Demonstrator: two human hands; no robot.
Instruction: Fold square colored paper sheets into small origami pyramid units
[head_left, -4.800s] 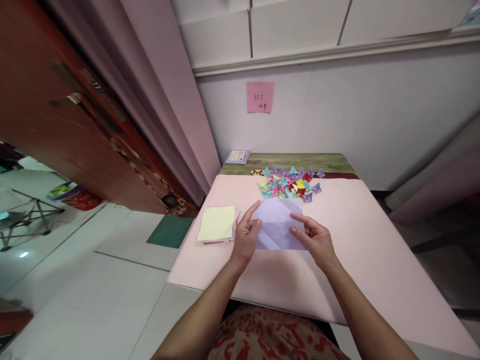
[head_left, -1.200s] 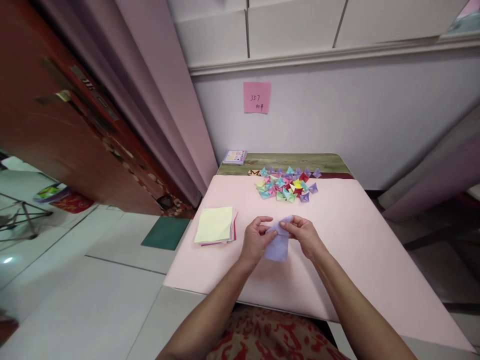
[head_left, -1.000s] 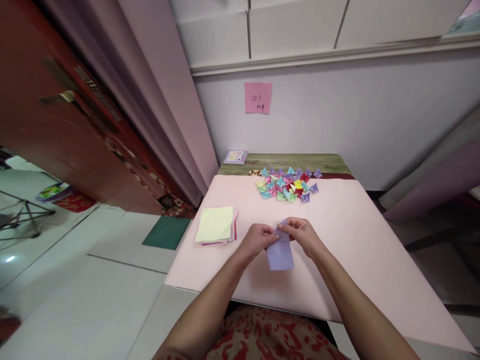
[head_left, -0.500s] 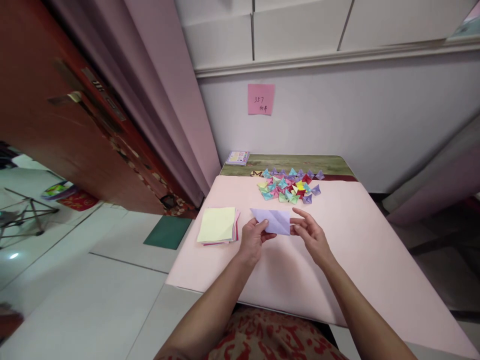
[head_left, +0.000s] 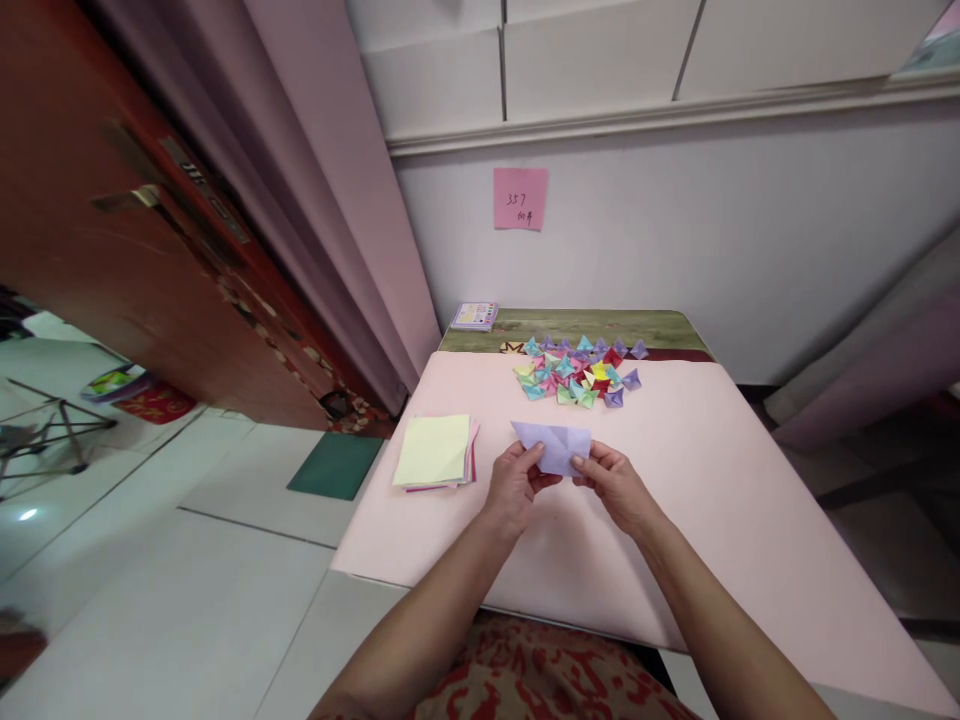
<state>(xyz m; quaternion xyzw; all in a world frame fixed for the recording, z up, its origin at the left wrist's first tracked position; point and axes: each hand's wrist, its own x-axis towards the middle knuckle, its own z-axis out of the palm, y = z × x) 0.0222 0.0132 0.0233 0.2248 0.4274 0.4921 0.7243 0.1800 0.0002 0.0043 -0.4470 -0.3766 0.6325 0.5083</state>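
A partly folded sheet of purple origami paper (head_left: 556,446) is held up above the pink table covering, a pointed corner sticking out at its upper left. My left hand (head_left: 517,482) pinches its lower left part, thumb on the front face. At the lower right, my right hand (head_left: 613,482) grips the same sheet between thumb and fingers. Fingers behind the paper are partly hidden. Left of my hands lies a stack of square coloured paper (head_left: 433,450), pale yellow on top. Beyond the sheet sits a cluster of small folded paper pieces (head_left: 576,372) in several colours.
The pink-covered table (head_left: 720,520) has a green wood-patterned strip (head_left: 637,325) at its far end, against the wall. A small pile of printed cards (head_left: 475,316) lies at the far left corner. A pink note (head_left: 520,199) hangs on the wall. A curtain (head_left: 352,180) and door (head_left: 150,230) stand left.
My right hand has closed from spread fingers onto the right part of the purple sheet. The sheet and my left hand have shifted slightly right.
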